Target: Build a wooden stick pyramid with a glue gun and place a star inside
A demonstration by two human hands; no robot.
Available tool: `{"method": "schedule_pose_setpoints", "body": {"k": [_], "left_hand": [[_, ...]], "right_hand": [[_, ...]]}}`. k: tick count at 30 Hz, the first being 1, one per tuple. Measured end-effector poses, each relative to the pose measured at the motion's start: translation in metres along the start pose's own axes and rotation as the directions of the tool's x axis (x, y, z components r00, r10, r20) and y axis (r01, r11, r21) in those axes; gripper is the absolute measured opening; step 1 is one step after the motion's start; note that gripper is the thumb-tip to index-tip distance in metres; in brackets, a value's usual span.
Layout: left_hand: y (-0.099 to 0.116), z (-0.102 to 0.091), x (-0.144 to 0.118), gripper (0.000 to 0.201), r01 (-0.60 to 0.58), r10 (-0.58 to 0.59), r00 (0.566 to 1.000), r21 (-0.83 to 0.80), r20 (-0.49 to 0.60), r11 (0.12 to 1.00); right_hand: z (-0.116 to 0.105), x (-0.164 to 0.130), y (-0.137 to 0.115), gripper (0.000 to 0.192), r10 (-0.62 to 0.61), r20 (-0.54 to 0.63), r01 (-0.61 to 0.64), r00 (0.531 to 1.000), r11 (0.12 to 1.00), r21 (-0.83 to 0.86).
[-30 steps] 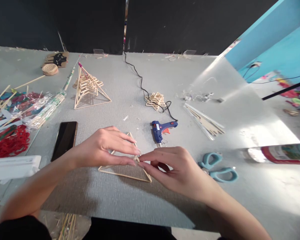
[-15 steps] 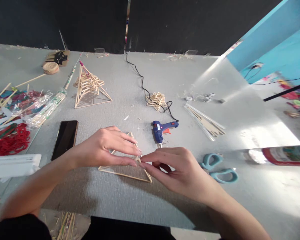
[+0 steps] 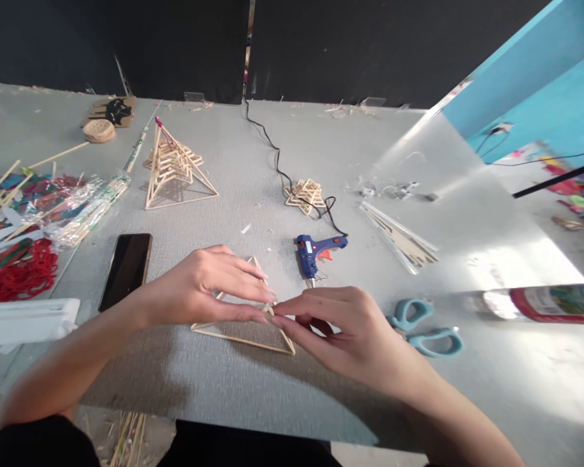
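Both hands meet over a pale wooden-stick triangle frame (image 3: pixel 243 334) that lies flat on the grey textured surface (image 3: pixel 282 395), close to its near edge. The left hand (image 3: pixel 202 285) reaches in from the left, its grip pressed together with thumb and forefinger pinching a thin stick at a joint above the frame's right side; the other fingers (image 3: pixel 246 269) stretch out flat above it. The right hand (image 3: pixel 355 331) comes in from the right, its grip likewise pinching at the same joint, so the fingertips of both hands nearly touch. Just behind the hands lies a blue hot-glue gun with an orange trigger (image 3: pixel 314 251), its black cord (image 3: pixel 277 162) running away toward the dark back wall. A pair of light-blue plastic-handled scissors (image 3: pixel 425 327) rests beside the right hand. A black smartphone (image 3: pixel 126 269) lies to the left of the left hand, and farther back stands a finished wooden-stick pyramid (image 3: pixel 172 168).
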State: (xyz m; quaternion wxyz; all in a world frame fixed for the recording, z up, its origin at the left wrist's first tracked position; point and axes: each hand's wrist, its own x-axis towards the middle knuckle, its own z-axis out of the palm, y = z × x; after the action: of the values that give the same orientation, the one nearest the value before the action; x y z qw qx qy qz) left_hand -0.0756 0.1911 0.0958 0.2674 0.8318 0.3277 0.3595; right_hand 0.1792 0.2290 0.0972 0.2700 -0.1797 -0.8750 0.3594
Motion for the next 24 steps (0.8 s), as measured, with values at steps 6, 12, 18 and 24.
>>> {"method": "schedule_pose_setpoints", "body": {"k": [6, 12, 18, 24], "left_hand": [[-0.0001, 0.0011, -0.0006, 0.019, -0.016, 0.016, 1.0, 0.008, -0.008, 1.0], [0.0001, 0.0017, -0.0009, 0.019, 0.004, -0.004, 1.0, 0.002, -0.007, 1.0], [-0.0005, 0.0013, -0.0014, 0.019, 0.012, -0.012, 1.0, 0.012, -0.008, 1.0], [-0.0011, 0.0014, -0.0015, 0.023, 0.002, -0.001, 1.0, 0.017, -0.028, 1.0]], "right_hand": [[-0.0007, 0.0005, -0.0014, 0.009, 0.004, 0.001, -0.004, 1.0, 1.0, -0.003], [-0.0003, -0.0003, -0.0031, 0.01, 0.01, 0.002, -0.01, 1.0, 1.0, -0.006], [-0.0012, 0.0003, -0.003, 0.009, 0.013, 0.001, -0.012, 1.0, 1.0, -0.019], [-0.0015, 0.0013, -0.0033, 0.008, -0.002, -0.012, 0.002, 1.0, 0.999, -0.038]]}}
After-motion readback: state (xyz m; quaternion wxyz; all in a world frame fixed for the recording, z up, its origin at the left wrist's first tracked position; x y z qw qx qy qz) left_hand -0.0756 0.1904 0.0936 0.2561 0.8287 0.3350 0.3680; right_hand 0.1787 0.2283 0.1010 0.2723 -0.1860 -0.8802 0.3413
